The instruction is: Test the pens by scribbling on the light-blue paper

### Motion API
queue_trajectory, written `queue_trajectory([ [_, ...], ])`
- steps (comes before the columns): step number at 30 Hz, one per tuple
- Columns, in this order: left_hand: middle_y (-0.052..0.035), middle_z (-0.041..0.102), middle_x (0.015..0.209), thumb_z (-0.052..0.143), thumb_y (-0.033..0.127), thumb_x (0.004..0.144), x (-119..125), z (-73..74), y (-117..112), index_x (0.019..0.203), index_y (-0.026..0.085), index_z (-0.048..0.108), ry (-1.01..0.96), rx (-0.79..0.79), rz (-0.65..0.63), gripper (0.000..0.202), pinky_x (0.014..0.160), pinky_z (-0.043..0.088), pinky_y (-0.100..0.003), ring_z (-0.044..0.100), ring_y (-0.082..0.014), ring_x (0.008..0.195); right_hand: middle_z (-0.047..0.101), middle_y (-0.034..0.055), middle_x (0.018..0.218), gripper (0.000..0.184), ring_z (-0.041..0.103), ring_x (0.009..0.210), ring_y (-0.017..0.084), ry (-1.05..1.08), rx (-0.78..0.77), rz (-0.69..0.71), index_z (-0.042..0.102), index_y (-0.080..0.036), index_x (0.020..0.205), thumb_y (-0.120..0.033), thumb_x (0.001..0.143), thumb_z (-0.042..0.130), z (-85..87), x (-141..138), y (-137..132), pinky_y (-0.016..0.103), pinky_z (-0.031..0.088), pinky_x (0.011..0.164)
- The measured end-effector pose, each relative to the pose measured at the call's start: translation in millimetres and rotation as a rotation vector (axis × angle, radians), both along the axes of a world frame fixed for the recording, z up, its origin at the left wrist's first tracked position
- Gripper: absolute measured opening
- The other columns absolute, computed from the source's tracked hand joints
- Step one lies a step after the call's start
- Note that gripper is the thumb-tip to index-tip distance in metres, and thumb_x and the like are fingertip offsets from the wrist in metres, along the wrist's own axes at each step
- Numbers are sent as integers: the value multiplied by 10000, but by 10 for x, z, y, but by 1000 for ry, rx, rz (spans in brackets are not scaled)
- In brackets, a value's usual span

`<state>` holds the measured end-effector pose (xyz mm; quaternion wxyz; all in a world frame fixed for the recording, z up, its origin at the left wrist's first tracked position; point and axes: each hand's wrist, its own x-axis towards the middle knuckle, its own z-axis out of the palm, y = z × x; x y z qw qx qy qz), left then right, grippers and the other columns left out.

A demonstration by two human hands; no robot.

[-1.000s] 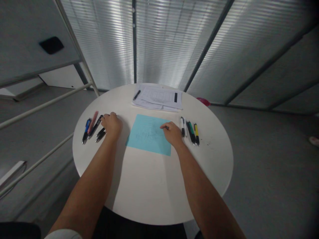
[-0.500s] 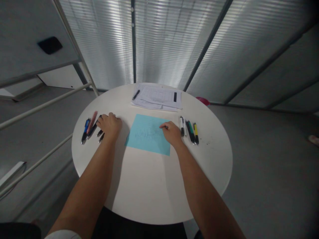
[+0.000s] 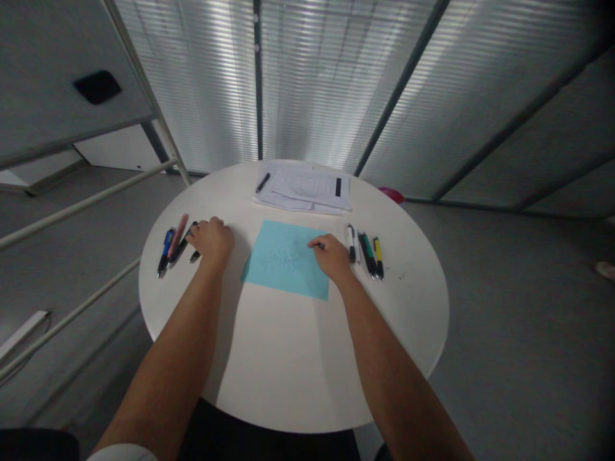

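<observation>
head view, looking down over both forearms at a round white table (image 3: 288, 378); behind it stand frosted ribbed glass panels (image 3: 336, 83) with dark metal frames, white metal rails (image 3: 81, 205) run along the left side, and a grey floor (image 3: 504, 333) spreads to the right; a small red object (image 3: 391, 194) sits just past the far right edge of the table, partly hidden by it; on the far side of the tabletop lies a stack of printed papers (image 3: 302, 189) with a black pen (image 3: 262, 183) on its left part; nearer, in the middle of the tabletop, lies a light blue sheet of paper (image 3: 283, 259), slightly skewed, with faint marks on it; the right hand (image 3: 331, 256) rests on the sheet's right part, its fingers (image 3: 314, 242) curled and pinched around a dark-tipped pen (image 3: 319, 246), most of which is hidden by the hand; the left hand (image 3: 212, 243) lies palm down on the table, left of the sheet and not touching it, its fingers (image 3: 216, 221) curled; it sits against a group of pens, and whether it grips one cannot be told; that group includes a blue pen (image 3: 166, 251), a pink marker (image 3: 179, 234) and a black pen (image 3: 181, 246); right of the sheet, just beside the right hand, lie a white pen (image 3: 352, 244), a green and black pen (image 3: 368, 255) and a yellow and black pen (image 3: 378, 257), side by side.
</observation>
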<state>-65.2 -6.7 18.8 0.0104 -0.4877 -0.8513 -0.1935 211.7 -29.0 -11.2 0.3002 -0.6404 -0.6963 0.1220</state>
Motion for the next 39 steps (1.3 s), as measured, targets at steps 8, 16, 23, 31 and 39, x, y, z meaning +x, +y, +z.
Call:
queue_trajectory([
  [8, -203, 682, 1122, 412, 279, 901, -28, -23, 56, 1051, 135, 725, 16, -10, 16, 376, 954, 336, -514, 524, -387, 1162, 684, 20, 962, 239, 633, 920, 176, -6, 12, 9, 731, -244, 830, -141, 832, 515, -4, 3, -2, 323, 452, 865],
  [16, -223, 684, 1101, 442, 280, 886, -39, 45, 47, 1038, 150, 736, -74, -4, 12, 356, 901, 392, -514, 591, -384, 1090, 683, 20, 962, 237, 635, 918, 180, 2, 18, 11, 730, -243, 828, -134, 831, 520, 8, -4, -14, 329, 452, 868],
  [23, -174, 708, 1041, 438, 272, 878, -106, 76, 63, 1009, 172, 749, -132, 147, -104, 352, 861, 445, -436, 639, -319, 996, 680, 21, 959, 238, 635, 921, 179, -2, 13, 13, 732, -243, 835, -136, 834, 519, 5, -2, -7, 329, 452, 872],
  [31, -91, 728, 844, 532, 399, 806, 26, 102, 70, 957, 129, 763, -555, 337, -339, 386, 734, 474, -308, 646, -207, 798, 682, 30, 936, 244, 628, 908, 183, -1, 49, 33, 725, -231, 806, -123, 822, 507, 34, -15, -32, 330, 452, 864],
  [39, -24, 657, 719, 705, 455, 695, 536, 172, -108, 947, 147, 732, -1289, 164, -563, 399, 516, 381, -233, 507, -97, 555, 661, 13, 830, 210, 593, 748, 154, 447, 121, 111, 698, -209, 911, -247, 821, 512, 113, -107, -81, 278, 470, 716],
])
